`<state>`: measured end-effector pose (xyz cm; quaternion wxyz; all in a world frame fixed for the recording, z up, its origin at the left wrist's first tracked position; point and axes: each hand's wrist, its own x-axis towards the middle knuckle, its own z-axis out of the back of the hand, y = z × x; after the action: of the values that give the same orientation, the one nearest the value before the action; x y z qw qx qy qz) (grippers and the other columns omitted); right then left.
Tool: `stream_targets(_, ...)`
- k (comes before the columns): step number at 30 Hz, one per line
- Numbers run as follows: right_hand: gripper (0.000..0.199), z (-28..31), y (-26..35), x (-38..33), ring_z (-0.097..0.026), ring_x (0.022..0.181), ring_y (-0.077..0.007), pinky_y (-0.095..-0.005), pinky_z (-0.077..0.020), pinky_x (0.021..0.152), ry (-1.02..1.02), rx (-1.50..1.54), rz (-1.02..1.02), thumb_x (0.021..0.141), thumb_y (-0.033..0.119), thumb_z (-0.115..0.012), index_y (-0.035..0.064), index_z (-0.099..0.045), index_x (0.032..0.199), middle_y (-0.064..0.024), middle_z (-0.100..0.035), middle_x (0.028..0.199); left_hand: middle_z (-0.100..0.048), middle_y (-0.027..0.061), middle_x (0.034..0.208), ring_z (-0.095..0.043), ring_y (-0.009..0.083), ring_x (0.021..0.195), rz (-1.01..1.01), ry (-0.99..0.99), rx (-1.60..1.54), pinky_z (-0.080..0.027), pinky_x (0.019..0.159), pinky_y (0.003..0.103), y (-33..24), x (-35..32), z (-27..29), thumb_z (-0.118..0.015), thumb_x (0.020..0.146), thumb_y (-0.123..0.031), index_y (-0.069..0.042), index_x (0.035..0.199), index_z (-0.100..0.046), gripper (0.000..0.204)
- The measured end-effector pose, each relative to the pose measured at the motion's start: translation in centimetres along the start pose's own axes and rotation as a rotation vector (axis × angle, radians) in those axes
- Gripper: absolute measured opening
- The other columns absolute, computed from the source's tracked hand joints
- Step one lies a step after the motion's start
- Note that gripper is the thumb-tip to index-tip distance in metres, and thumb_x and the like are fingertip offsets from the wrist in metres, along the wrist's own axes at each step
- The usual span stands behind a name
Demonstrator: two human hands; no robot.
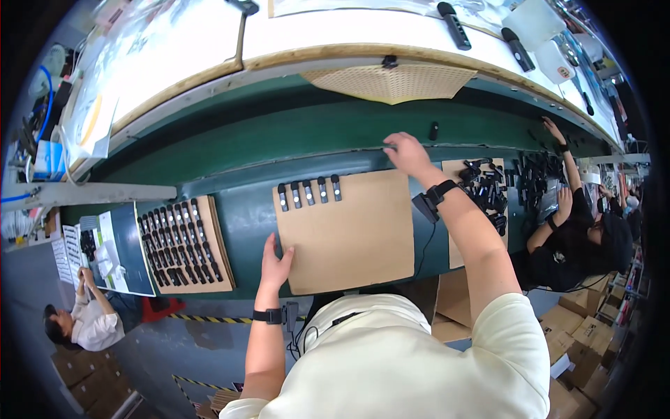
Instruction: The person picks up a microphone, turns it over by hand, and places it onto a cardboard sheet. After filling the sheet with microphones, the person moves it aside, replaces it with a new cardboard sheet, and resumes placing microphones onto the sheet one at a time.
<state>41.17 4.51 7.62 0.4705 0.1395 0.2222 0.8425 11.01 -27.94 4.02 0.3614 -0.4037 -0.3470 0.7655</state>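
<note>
A flat cardboard sheet [349, 241] lies on the green bench in front of me. Along its far left edge is a row of several small black microphone-shaped devices [308, 194], each with a light spot. My left hand [276, 264] is at the sheet's left edge, fingers extended and apart, holding nothing. Past the sheet's far edge, my right hand [410, 156] hovers over the green conveyor strip [335, 129] with fingers curled into a pinch. What its fingertips hold, if anything, is too small to make out. One black device [434, 130] rests on the strip to its right.
Stacked cardboard at left carries rows of black devices [179, 241]. At right, another cardboard sheet [457, 241] bears a jumbled pile of them [485, 188]. A person in black [579, 237] reaches over there; another in white [98, 321] stands far left. A white-topped shelf [335, 35] runs overhead.
</note>
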Motion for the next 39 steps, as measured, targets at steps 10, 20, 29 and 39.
stream_targets(10, 0.035, -2.6, -10.7, 0.5, -0.055, 0.112, -0.0348, -0.0436, -0.0471, 0.094, -0.286, -0.025, -0.676, 0.079, 0.025, -0.072, 0.0034, -0.061, 0.104, -0.0198, -0.063, 0.107, -0.051, 0.0190, 0.135, -0.048, 0.0295, 0.127, -0.102, -0.334, 0.252, -0.037, 0.107, 0.038, -2.0, -4.4, 5.5, -0.058, 0.090, -0.003, 0.002, 0.134, -0.044, 0.046)
stream_targets(20, 0.023, -1.5, -8.5, -1.3, -0.063, 0.082, -0.0206, -0.0299, -0.0506, 0.073, -0.266, 0.665, -0.337, 0.081, 0.008, -0.070, 0.0005, -0.059, 0.099, -0.0093, -0.064, 0.093, -0.055, 0.0170, 0.129, -0.052, 0.0279, 0.122, -0.251, -0.315, 0.106, -0.039, 0.105, 0.037, -11.3, -6.0, 4.2, -0.059, 0.088, -0.002, 0.001, 0.126, -0.052, 0.039)
stream_targets(29, 0.028, 12.6, 12.9, -14.8, -0.055, 0.092, -0.0136, -0.0266, -0.0460, 0.080, -0.148, 0.869, 0.065, 0.079, -0.008, -0.066, 0.0022, -0.055, 0.103, -0.0076, -0.058, 0.101, -0.058, 0.0147, 0.125, -0.055, 0.0242, 0.119, -0.505, 0.120, -0.171, -0.040, 0.103, 0.036, -23.5, -7.3, 0.1, -0.058, 0.091, -0.004, 0.002, 0.125, -0.051, 0.035)
stream_targets(39, 0.027, 15.4, 18.5, -17.9, -0.059, 0.084, -0.0230, -0.0327, -0.0463, 0.077, -0.311, 0.653, 0.490, 0.073, -0.009, -0.068, 0.0018, -0.060, 0.097, -0.0105, -0.062, 0.093, -0.062, 0.0100, 0.089, -0.059, 0.0240, 0.085, -0.736, 0.371, -0.124, -0.046, 0.079, 0.034, -28.1, -8.8, 0.4, -0.073, 0.083, -0.017, -0.001, 0.093, -0.061, 0.022)
